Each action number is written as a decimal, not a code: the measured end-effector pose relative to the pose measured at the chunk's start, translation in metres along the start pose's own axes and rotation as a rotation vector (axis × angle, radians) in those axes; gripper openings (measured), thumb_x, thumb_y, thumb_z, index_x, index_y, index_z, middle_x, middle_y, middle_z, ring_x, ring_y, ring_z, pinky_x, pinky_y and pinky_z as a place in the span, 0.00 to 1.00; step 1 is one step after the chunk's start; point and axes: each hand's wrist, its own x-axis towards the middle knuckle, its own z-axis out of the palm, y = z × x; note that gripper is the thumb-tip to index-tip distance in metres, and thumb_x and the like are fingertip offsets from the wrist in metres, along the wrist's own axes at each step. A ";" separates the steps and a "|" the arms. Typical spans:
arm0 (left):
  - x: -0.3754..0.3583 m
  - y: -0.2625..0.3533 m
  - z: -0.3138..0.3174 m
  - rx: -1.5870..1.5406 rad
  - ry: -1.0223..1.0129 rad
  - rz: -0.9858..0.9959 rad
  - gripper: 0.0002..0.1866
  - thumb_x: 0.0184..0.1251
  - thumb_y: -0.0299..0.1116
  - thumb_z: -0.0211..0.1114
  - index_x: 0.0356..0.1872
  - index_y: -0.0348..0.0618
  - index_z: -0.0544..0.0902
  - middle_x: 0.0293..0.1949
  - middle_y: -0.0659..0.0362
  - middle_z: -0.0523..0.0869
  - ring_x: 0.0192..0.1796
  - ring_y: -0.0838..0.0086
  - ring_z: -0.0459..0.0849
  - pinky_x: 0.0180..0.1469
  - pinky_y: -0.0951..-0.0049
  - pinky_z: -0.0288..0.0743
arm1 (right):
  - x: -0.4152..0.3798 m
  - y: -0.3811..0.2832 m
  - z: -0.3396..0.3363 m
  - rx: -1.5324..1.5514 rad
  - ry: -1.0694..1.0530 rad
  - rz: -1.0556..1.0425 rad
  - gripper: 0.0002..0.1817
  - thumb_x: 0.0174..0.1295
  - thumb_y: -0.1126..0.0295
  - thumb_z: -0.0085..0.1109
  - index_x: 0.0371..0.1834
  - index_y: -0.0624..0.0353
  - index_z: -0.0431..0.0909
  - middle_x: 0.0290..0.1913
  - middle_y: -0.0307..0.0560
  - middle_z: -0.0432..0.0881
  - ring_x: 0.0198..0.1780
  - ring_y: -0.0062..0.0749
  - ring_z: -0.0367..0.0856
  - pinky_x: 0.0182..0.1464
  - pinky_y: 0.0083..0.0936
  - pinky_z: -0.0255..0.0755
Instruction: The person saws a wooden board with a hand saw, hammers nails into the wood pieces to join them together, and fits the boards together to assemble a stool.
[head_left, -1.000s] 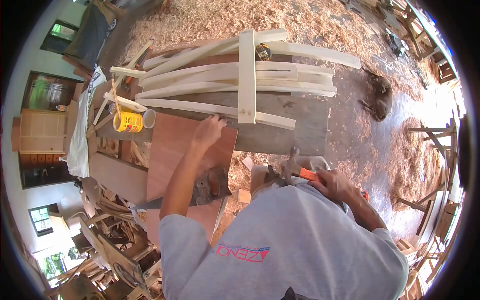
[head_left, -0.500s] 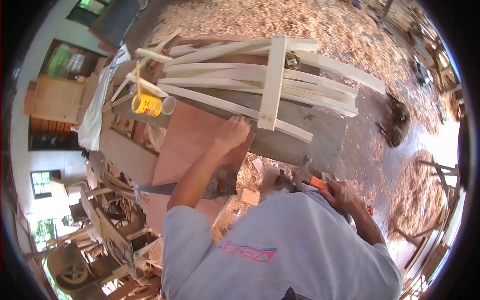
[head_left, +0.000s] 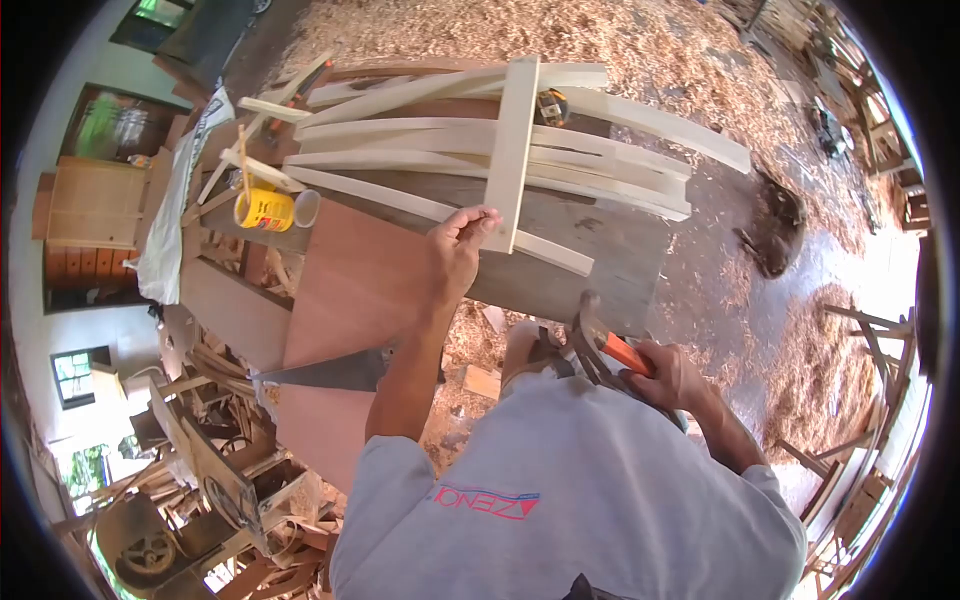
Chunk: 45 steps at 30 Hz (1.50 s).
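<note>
The right hand [head_left: 672, 378] grips a hammer [head_left: 624, 351]. The left hand [head_left: 460, 245] is at the near end of a board [head_left: 512, 150] lying across long sticks [head_left: 420, 129].

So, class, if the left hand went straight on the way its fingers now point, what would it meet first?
Most likely the pale crosspiece lying over the long strips: the left hand points at its near end. One view can't settle whether they already touch.

Bright daylight, glare on R-side floor [head_left: 825, 265], fisheye dist., blk corners.
</note>
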 end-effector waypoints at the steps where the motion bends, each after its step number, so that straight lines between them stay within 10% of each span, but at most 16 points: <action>1: 0.001 -0.005 0.005 -0.008 -0.008 0.001 0.07 0.68 0.23 0.62 0.44 0.34 0.84 0.39 0.58 0.86 0.43 0.77 0.83 0.49 0.78 0.77 | -0.001 -0.004 -0.005 0.033 -0.027 -0.010 0.17 0.56 0.62 0.65 0.39 0.64 0.78 0.24 0.59 0.80 0.26 0.53 0.80 0.30 0.39 0.72; 25: 0.021 -0.028 0.010 0.281 -0.055 0.174 0.05 0.64 0.22 0.65 0.38 0.35 0.86 0.35 0.57 0.87 0.39 0.76 0.84 0.44 0.77 0.77 | 0.061 -0.106 -0.040 0.350 0.364 -0.295 0.12 0.69 0.68 0.53 0.48 0.66 0.71 0.22 0.55 0.76 0.23 0.43 0.78 0.28 0.37 0.68; 32: 0.022 -0.035 0.011 0.266 -0.024 0.176 0.04 0.62 0.22 0.66 0.37 0.35 0.85 0.33 0.55 0.87 0.37 0.75 0.84 0.43 0.76 0.77 | 0.122 -0.105 -0.053 0.151 0.189 -0.133 0.13 0.71 0.64 0.48 0.44 0.66 0.71 0.22 0.58 0.76 0.23 0.49 0.76 0.28 0.40 0.67; 34: 0.026 -0.037 0.010 0.258 -0.021 0.176 0.04 0.62 0.21 0.66 0.37 0.34 0.85 0.33 0.55 0.87 0.37 0.76 0.84 0.43 0.76 0.77 | 0.126 -0.101 -0.057 0.120 0.099 -0.085 0.13 0.73 0.63 0.48 0.44 0.64 0.73 0.21 0.40 0.72 0.22 0.22 0.71 0.24 0.26 0.66; 37: 0.018 -0.038 0.009 0.309 -0.032 0.216 0.04 0.64 0.23 0.65 0.38 0.36 0.86 0.34 0.61 0.87 0.38 0.82 0.81 0.43 0.79 0.75 | 0.118 -0.110 -0.061 0.183 0.309 -0.255 0.13 0.72 0.64 0.46 0.42 0.65 0.71 0.19 0.55 0.73 0.19 0.45 0.73 0.25 0.39 0.65; 38: 0.017 -0.030 0.012 0.279 -0.039 0.187 0.05 0.64 0.23 0.65 0.38 0.36 0.86 0.34 0.61 0.87 0.38 0.82 0.81 0.43 0.78 0.75 | 0.113 -0.116 -0.065 0.214 0.300 -0.216 0.13 0.73 0.64 0.47 0.46 0.64 0.73 0.23 0.42 0.73 0.23 0.21 0.71 0.24 0.27 0.66; 43: 0.018 -0.032 0.011 0.252 -0.056 0.133 0.03 0.61 0.19 0.65 0.35 0.31 0.84 0.35 0.56 0.87 0.39 0.77 0.84 0.43 0.78 0.76 | 0.122 -0.082 -0.019 0.110 0.457 -0.353 0.10 0.73 0.68 0.45 0.45 0.63 0.71 0.22 0.43 0.71 0.23 0.22 0.69 0.24 0.29 0.64; 45: 0.017 -0.037 0.010 0.168 -0.042 0.154 0.04 0.61 0.19 0.65 0.36 0.32 0.84 0.36 0.55 0.87 0.39 0.76 0.84 0.43 0.78 0.76 | 0.123 -0.080 -0.020 0.121 0.318 -0.339 0.08 0.71 0.68 0.49 0.43 0.62 0.69 0.19 0.59 0.74 0.18 0.49 0.75 0.24 0.40 0.65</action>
